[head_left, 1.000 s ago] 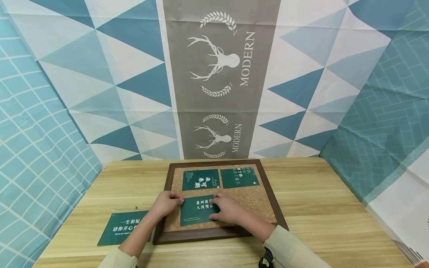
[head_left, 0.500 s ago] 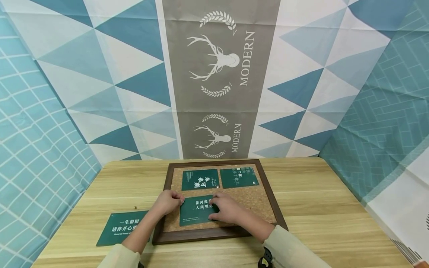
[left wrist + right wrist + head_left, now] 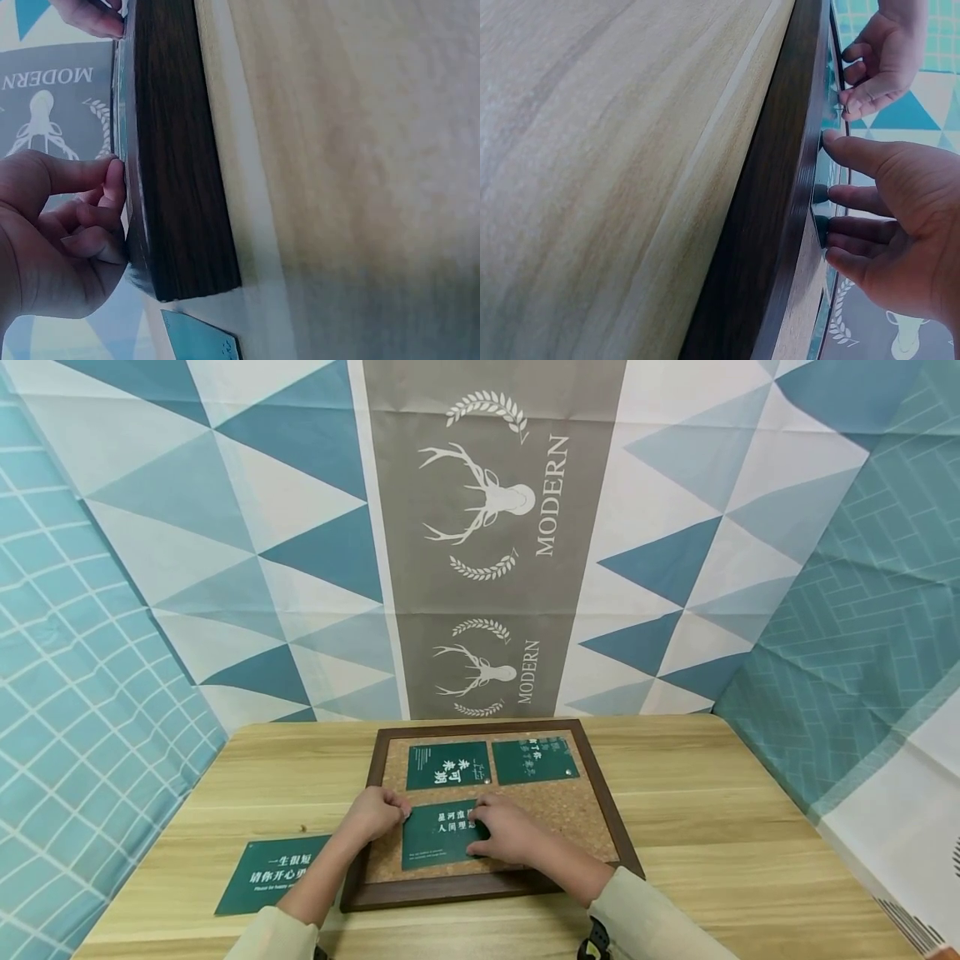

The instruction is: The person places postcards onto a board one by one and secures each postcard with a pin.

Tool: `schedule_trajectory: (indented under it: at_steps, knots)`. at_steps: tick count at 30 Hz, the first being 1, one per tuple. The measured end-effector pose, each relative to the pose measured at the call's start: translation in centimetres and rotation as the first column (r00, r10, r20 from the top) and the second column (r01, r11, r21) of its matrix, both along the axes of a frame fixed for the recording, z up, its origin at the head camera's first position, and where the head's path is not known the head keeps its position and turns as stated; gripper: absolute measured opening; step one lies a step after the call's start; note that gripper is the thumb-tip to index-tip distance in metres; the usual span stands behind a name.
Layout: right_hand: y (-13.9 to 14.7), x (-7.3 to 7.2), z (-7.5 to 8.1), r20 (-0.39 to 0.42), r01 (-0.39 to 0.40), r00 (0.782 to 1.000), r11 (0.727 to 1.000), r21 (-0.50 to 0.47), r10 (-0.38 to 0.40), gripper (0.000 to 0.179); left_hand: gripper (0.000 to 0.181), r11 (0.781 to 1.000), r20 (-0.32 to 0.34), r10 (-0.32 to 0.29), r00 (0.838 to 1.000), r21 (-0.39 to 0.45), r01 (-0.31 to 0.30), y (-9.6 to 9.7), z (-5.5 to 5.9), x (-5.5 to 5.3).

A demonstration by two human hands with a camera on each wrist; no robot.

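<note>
A dark green card [image 3: 435, 847] with white lettering lies on the front left of a brown-framed cork board [image 3: 573, 818]. At its upper left corner my left hand [image 3: 375, 815] pinches a small pin between thumb and forefinger, mostly hidden by the fingertips. My right hand [image 3: 510, 832] rests spread fingertips on the card's right part, covering some of the lettering. In the right wrist view, the thumb and fingers of that right hand [image 3: 907, 217] stand apart on the card. Two more green cards, left [image 3: 448, 765] and right [image 3: 532, 760], lie along the board's back, each with a shiny pin near its lower right corner.
Another green card [image 3: 273, 872] lies on the wooden table [image 3: 712, 843] left of the board, partly under my left forearm. The raised brown frame [image 3: 465, 888] edges the cork. Patterned sheets [image 3: 480, 568] stand behind and beside the table.
</note>
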State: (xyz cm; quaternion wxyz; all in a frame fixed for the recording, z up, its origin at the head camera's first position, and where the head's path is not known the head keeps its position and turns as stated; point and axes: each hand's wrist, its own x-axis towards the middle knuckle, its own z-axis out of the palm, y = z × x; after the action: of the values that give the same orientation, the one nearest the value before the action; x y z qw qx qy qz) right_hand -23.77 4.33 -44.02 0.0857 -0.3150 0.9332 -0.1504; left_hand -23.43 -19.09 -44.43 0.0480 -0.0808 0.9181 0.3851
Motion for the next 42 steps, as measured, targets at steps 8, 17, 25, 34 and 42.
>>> schedule_trajectory:
  at_steps: [8, 17, 25, 34, 42]
  knots:
    - [0.04, -0.06, -0.04, -0.003, -0.004, 1.0, 1.0, 0.002, 0.004, 0.047, 0.009, 0.999, 0.029, 0.023, 0.999, 0.023, -0.024, 0.08, 0.0, -0.33]
    - [0.16, -0.01, -0.21, -0.004, -0.008, 1.0, 1.0, -0.004, 0.008, 0.048, 0.008, 1.0, 0.052, 0.021, 0.998, -0.001, -0.021, 0.2, -0.02, -0.69]
    - [0.1, 0.02, -0.1, 0.0, -0.018, 1.0, 1.0, -0.02, 0.018, 0.047, 0.007, 0.999, 0.07, 0.031, 0.997, -0.017, -0.029, 0.23, 0.3, -0.82]
    - [0.2, 0.06, 0.06, -0.01, -0.029, 1.0, 0.999, -0.028, 0.029, 0.047, 0.005, 0.998, 0.112, 0.044, 0.993, -0.041, -0.04, 0.28, 0.79, -0.84]
    - [0.21, -0.07, -0.12, -0.007, -0.029, 1.0, 0.999, -0.03, 0.029, 0.047, 0.006, 0.998, 0.104, 0.04, 0.994, -0.042, -0.035, 0.37, 0.85, -0.7]
